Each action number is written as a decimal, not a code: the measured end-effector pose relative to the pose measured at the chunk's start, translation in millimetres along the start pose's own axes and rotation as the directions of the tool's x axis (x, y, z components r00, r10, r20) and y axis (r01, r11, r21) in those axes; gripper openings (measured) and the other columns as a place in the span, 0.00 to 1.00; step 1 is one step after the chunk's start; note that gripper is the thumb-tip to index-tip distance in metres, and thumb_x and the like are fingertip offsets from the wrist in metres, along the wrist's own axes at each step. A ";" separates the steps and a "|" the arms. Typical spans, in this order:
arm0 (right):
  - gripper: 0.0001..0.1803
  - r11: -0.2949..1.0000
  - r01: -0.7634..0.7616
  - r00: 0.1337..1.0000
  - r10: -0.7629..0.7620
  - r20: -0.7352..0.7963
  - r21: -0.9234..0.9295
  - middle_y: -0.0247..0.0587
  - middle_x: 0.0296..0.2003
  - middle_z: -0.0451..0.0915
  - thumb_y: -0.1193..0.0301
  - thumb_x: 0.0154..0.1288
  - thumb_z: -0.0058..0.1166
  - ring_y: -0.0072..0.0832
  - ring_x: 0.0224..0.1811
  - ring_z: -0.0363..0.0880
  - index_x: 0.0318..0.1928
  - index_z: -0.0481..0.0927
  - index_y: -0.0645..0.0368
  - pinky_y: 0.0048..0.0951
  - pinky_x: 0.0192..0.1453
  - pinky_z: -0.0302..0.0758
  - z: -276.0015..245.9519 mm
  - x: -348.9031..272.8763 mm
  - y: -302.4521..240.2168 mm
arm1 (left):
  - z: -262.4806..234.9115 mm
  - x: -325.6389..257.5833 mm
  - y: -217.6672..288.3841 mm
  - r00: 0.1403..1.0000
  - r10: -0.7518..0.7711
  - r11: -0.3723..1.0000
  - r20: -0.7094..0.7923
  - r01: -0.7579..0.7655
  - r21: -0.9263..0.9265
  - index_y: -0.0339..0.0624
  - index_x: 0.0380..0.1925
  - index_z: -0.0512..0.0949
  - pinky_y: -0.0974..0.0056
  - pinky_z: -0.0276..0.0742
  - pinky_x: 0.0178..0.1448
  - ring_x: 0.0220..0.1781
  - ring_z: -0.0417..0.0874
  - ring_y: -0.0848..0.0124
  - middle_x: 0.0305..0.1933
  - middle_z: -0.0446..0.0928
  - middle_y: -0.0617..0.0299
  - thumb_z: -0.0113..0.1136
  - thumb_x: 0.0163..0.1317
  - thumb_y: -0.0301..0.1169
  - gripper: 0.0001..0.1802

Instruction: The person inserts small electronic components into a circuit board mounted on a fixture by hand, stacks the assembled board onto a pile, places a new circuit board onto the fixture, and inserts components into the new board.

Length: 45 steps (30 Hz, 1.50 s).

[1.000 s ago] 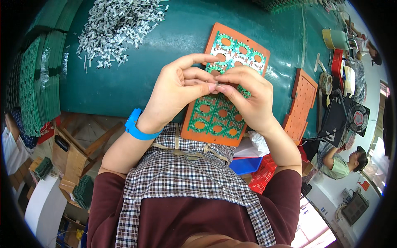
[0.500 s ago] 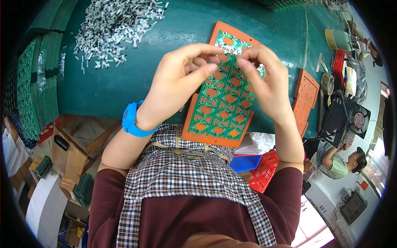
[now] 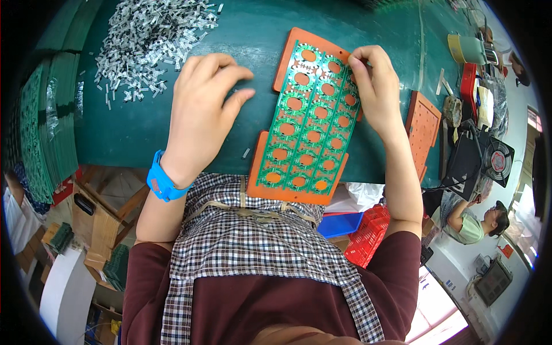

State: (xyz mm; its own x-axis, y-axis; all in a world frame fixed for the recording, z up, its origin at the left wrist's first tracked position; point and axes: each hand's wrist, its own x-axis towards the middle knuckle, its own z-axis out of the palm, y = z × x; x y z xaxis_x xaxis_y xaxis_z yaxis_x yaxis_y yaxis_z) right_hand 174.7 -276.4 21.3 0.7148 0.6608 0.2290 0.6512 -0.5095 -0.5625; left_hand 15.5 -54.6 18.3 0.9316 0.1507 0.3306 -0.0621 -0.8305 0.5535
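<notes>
Green board (image 3: pixel 302 122)—keep it flat on the tray (image 3: pixel 287 195); your left hand (image 3: pixel 200 106) gapes, your right hand (image 3: pixel 376 86) nearly pinches—contents unclear.

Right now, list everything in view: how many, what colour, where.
Circuit sheet: one, green, on near tray.
Near tray: one, orange, under the sheet.
Other tray: one, orange, right.
Small parts: uncountable heap, clear and black, upper left.
Loose part: one, grey, left of near tray.
Board stacks: several, green, far left.
Bench: one, green, centre.
Fan: one, black, right.
Bin: one, blue, below bench.
Crate: one, red, beside bin.
Co-worker in cap: one, pale green top, right.
Apron: one, checked, worn.
Wristband: one, blue, left wrist.
Left hand: one, bare, left of sheet.
Right hand: one, bare, at sheet's upper right corner.
</notes>
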 end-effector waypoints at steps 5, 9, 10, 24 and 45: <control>0.05 0.994 -0.012 0.996 0.021 -0.081 0.108 0.40 0.36 0.76 0.74 0.62 0.56 0.37 0.40 0.74 0.36 0.76 0.62 0.35 0.46 0.71 11.8 -0.1 5.6 | -1.3 -7.5 -1.3 0.993 -0.064 0.998 0.099 0.064 0.004 0.44 0.29 0.79 0.60 0.67 0.45 0.40 0.72 0.63 0.33 0.72 0.63 0.67 0.49 0.26 0.07; 0.05 0.997 0.074 0.996 -0.076 -0.043 -0.029 0.40 0.35 0.76 0.74 0.62 0.56 0.37 0.41 0.74 0.36 0.77 0.61 0.35 0.46 0.71 7.3 3.8 11.8 | 2.2 -9.7 -3.2 0.992 -0.051 0.998 0.119 0.048 0.033 0.44 0.30 0.77 0.59 0.66 0.46 0.40 0.72 0.63 0.34 0.72 0.64 0.66 0.50 0.27 0.07; 0.05 0.997 0.074 0.996 -0.075 -0.044 -0.029 0.40 0.35 0.76 0.74 0.62 0.56 0.37 0.41 0.74 0.36 0.77 0.61 0.35 0.46 0.71 6.0 5.3 13.2 | 3.3 -9.3 -3.8 0.993 -0.023 0.999 0.115 0.018 0.045 0.44 0.30 0.77 0.59 0.66 0.46 0.40 0.72 0.63 0.34 0.72 0.64 0.66 0.50 0.27 0.08; 0.06 0.995 0.026 0.998 -0.032 0.058 0.091 0.42 0.34 0.75 0.73 0.64 0.53 0.38 0.40 0.73 0.36 0.76 0.63 0.33 0.45 0.71 -1.5 11.3 12.1 | -3.7 -7.9 -5.5 0.986 -0.021 0.996 0.163 0.006 0.090 0.39 0.30 0.73 0.58 0.67 0.44 0.39 0.72 0.58 0.35 0.71 0.58 0.60 0.53 0.21 0.06; 0.05 0.991 0.135 0.990 -0.136 -0.044 -0.018 0.39 0.37 0.77 0.76 0.59 0.57 0.38 0.41 0.73 0.35 0.76 0.59 0.35 0.47 0.69 10.7 -2.7 9.6 | -0.1 -14.9 17.9 0.798 -0.379 0.185 0.469 0.562 -0.807 0.30 0.45 0.75 0.72 0.78 0.39 0.35 0.84 0.70 0.36 0.81 0.55 0.58 0.61 0.20 0.12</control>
State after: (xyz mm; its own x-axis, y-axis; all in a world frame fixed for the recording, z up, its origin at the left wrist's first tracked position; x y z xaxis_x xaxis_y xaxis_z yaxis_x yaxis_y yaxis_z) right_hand 176.3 -277.2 6.7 0.6305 0.6987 0.3381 0.7461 -0.4254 -0.5122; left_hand 0.5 -71.7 23.4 0.9346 0.1839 -0.3044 0.2230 0.3637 0.9044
